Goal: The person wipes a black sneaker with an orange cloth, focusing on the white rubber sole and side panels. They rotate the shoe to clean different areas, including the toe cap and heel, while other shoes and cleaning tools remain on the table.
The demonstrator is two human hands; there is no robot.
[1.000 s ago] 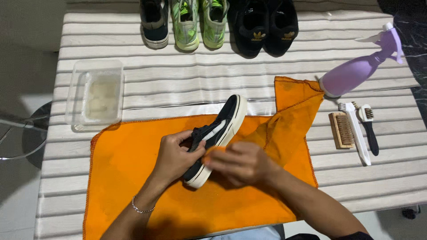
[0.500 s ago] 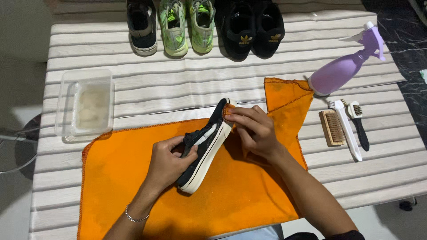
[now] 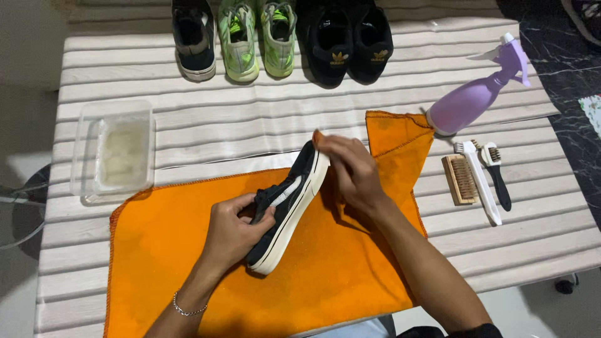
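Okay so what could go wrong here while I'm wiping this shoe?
The black sneaker is steadied only by the left hand while the right hand rubs its toe with the orange cloth, so it might twist loose. The cloth's raised corner lies against the purple spray bottle; tugging could tip it.

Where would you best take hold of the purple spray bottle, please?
Grip the spray bottle round its narrow neck just below the trigger head, probably coming from the near right. It lies tilted, base toward the orange cloth, so the neck is free.

Matt orange cloth (image 3: 325, 275), black canvas shoe (image 3: 289, 200)
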